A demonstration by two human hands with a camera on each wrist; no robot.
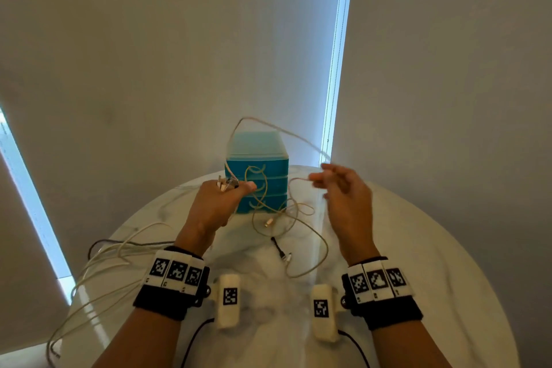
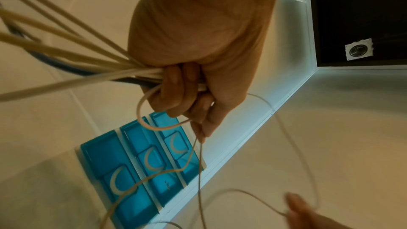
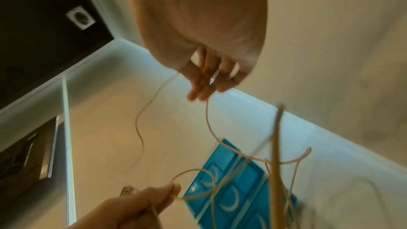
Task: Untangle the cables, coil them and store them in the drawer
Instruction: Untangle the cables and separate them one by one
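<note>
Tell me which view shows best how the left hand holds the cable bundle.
The left wrist view: the left hand visibly curls around the cable bundle. The head view shows only the hand's back and protruding plugs. The right wrist view shows only its fingertips.

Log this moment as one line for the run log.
stage: untangling | left hand: grips cable bundle | right hand: pinches thin cable | blue drawer unit: all drawers closed

Both forearms are bare. Each wrist wears a black band [image 1: 167,299] topped by white blocks [image 1: 176,272] printed with black square codes; a white camera pod [image 1: 228,300] with a black lead [image 1: 194,337] sits inside each wrist
</note>
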